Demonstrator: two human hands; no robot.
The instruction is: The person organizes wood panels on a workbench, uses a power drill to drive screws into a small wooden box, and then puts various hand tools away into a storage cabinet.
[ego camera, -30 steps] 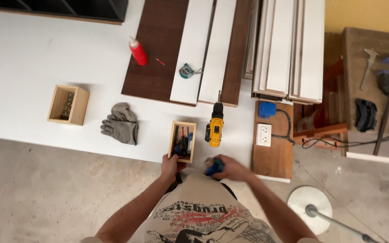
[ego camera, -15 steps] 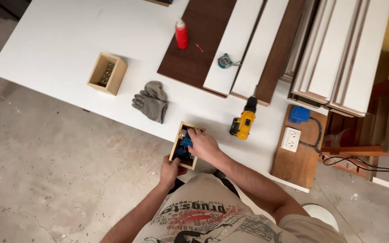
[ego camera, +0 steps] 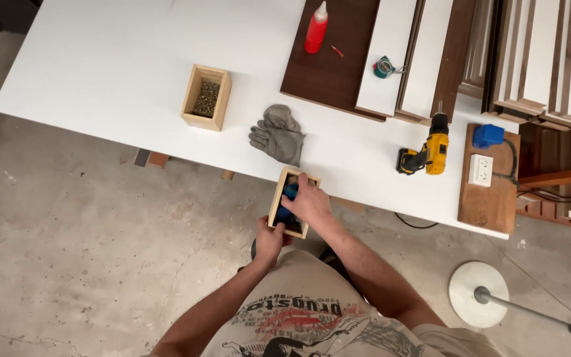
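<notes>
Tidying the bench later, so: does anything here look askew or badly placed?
The small wooden box with blue items juts past the edge of the white table, steadied from below by the left hand while the right hand reaches in. The grey gloves lie crumpled. Nothing looks spilled or damaged.

Right hand (ego camera: 308,200) hides blue items in wooden box (ego camera: 277,205).

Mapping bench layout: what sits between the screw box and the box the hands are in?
In the head view, a grey work glove lies on the white table between the screw box and the small wooden box held by both hands.
</notes>
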